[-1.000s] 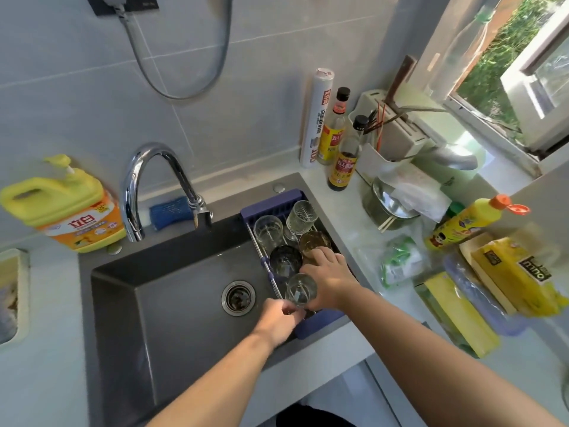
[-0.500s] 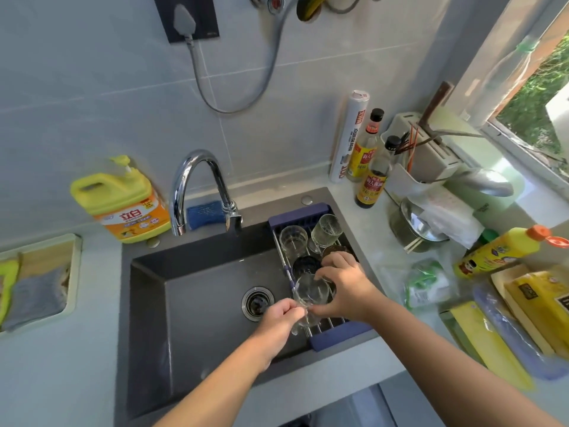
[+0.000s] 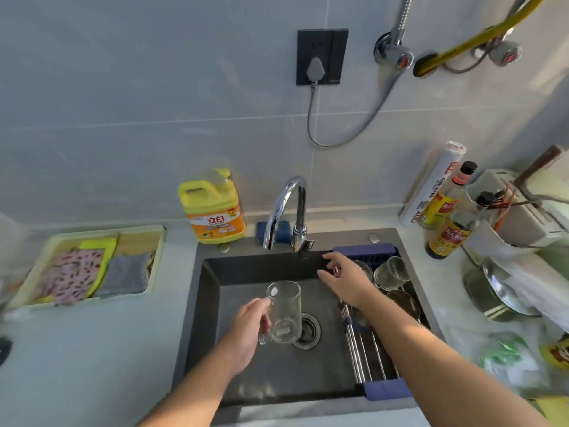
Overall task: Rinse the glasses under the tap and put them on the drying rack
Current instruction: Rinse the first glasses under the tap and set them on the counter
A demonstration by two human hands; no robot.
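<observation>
Clear glass mug, tall & straight-sided, w/ a side handle. There's a small white dot near the rim and a pale patch low on the wall. It's held over the dark sink, just left of the drain, tipped a bit, rim up. The left hand grips it, fingers curled round the handle. The right hand hangs near the tap w/ fingers spread, holding nothing; can't tell if they touch the spout end. The drying rack spans the sink's right side, w/ other glasses at its far end. A yellow detergent jug stands left of the tap. A tray of cloths sits on the desk.
</observation>
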